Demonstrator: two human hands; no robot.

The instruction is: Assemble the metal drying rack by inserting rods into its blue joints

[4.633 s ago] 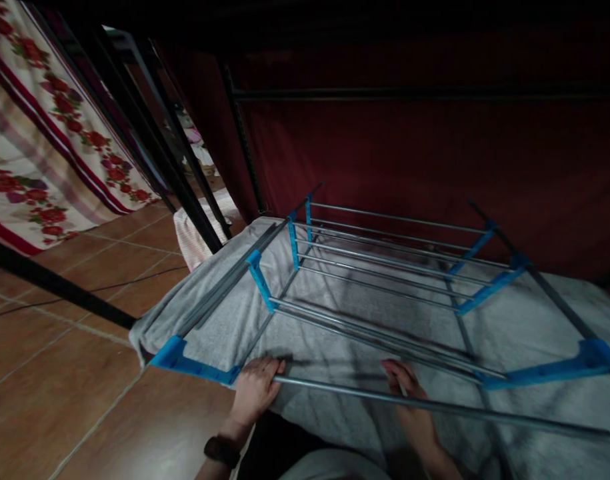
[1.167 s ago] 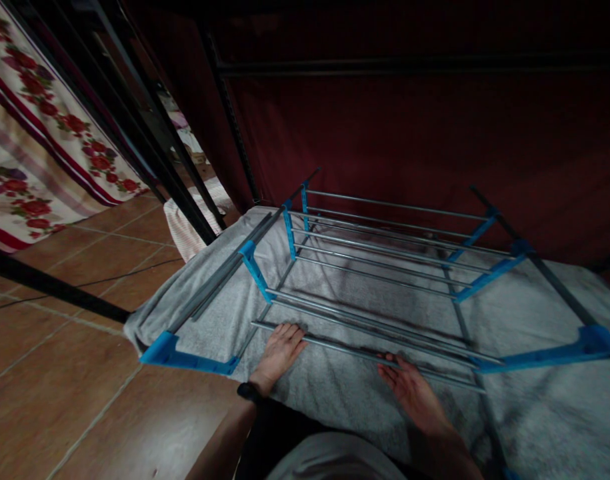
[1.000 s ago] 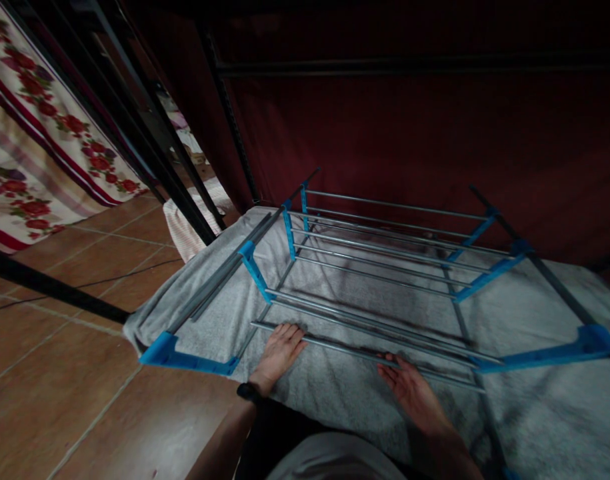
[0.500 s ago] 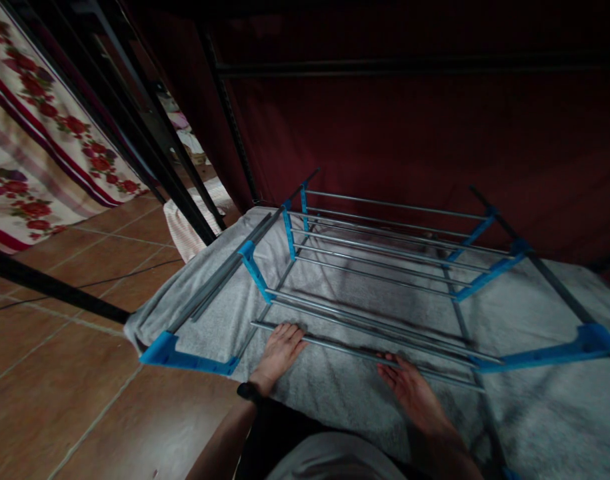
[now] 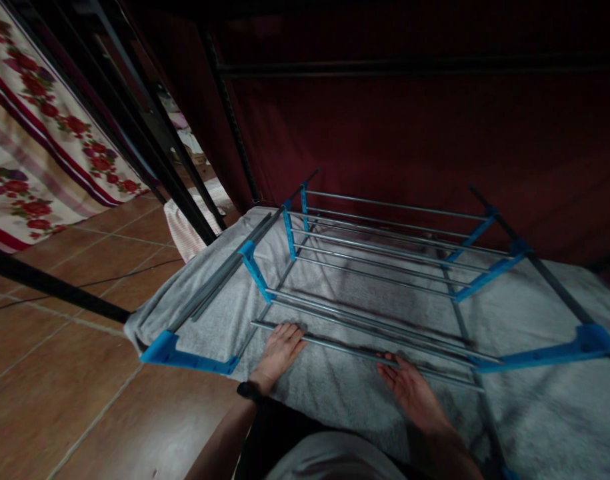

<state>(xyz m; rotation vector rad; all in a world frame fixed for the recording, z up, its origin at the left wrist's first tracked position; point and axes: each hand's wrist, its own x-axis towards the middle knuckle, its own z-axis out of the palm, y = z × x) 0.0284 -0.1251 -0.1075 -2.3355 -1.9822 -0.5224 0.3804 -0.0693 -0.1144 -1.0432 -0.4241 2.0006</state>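
A loose metal rod point(image 5: 365, 355) lies across the grey towel point(image 5: 335, 393), and both hands rest on it. The left hand point(image 5: 279, 351) lies flat near the rod's left end, fingers point(image 5: 293, 335) stretched forward over the rod and not wrapped around it. The right hand point(image 5: 409, 390) lies palm down further along, its fingers point(image 5: 391, 365) loosely spread with the tips touching the rod; it seems to press rather than grip, though the dim light makes that hard to judge. A dark watch point(image 5: 248, 391) sits on the left wrist.

Nothing here serves as a container; the drying rack point(image 5: 385, 267) is an open frame with nothing hung on it. Its thin grey rods run side by side in stepped rows, joined by bright blue plastic brackets point(image 5: 255, 270) at the ends (the nearest one point(image 5: 185, 359) sits at the towel's front left corner). The loose rod lies just in front of the lowest row.

The towel, soft and nubby, ends at a rounded fold on the left, where smooth brown floor tiles point(image 5: 59, 373) begin and leave open room. Behind the rack a dark red cloth point(image 5: 409, 133) hangs close, closing off the back. Black metal posts point(image 5: 149, 140) slant up on the left, and a floral fabric point(image 5: 35, 140) lies beyond them.
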